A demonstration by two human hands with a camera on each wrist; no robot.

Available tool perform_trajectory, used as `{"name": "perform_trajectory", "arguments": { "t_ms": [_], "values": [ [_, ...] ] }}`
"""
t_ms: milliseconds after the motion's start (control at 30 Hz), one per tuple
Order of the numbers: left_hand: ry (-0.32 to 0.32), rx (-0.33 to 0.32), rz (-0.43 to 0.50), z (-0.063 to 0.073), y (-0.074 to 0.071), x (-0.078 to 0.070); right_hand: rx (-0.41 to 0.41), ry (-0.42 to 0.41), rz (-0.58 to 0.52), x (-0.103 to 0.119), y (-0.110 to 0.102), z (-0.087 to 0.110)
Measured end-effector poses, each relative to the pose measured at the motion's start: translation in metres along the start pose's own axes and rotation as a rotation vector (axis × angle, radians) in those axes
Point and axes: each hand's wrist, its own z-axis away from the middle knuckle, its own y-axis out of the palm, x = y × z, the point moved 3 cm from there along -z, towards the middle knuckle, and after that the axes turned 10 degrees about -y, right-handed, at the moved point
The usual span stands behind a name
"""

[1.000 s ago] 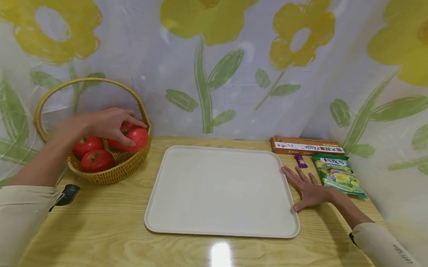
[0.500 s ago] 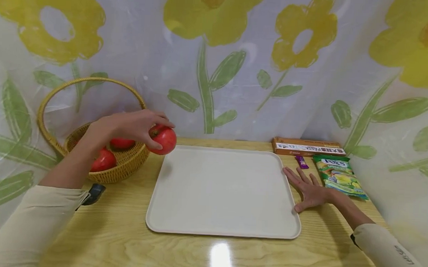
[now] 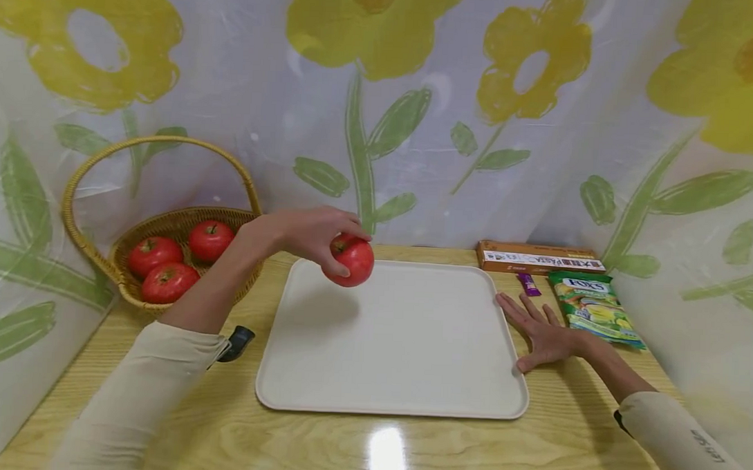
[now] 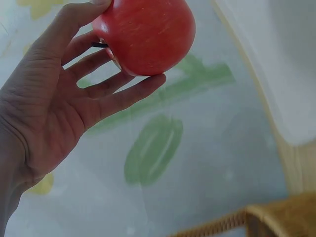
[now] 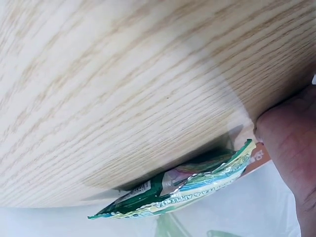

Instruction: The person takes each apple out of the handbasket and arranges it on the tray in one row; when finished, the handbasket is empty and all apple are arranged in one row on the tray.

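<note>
From left wrist, not right: apple (image 4: 148,37)

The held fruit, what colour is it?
The held fruit is red with paler streaks, seen best in the left wrist view.

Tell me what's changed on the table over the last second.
The left hand has lifted a red apple out of the basket and carried it rightward; the hand now holds it above the left part of the tray. The right hand stayed by the tray's right edge. The three other apples, pasta box, purple packet and green bag stayed put.
</note>
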Motion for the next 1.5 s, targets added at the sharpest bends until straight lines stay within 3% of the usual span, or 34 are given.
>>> {"name": "perform_trajectory", "arguments": {
  "t_ms": [267, 567, 800, 1033, 1333, 1500],
  "values": [
    [0.079, 0.029, 0.079, -0.034, 0.015, -0.030, -0.011, -0.006, -0.011, 0.004, 0.001, -0.001],
    [0.169, 0.058, 0.093, -0.074, 0.029, -0.064, -0.020, -0.001, -0.016, 0.005, 0.000, 0.000],
    [0.180, 0.111, 0.098, -0.101, 0.041, -0.088, 0.003, 0.042, -0.009, 0.001, -0.001, 0.000],
    [0.197, 0.128, 0.083, -0.129, 0.064, -0.102, -0.008, 0.039, 0.009, 0.001, 0.001, 0.000],
    [0.250, 0.133, 0.058, -0.160, 0.080, -0.119, -0.025, 0.026, 0.011, 0.004, 0.000, 0.003],
    [0.238, 0.136, 0.030, -0.174, 0.089, -0.123, -0.011, 0.047, -0.007, 0.002, 0.001, 0.001]
  ]
}}
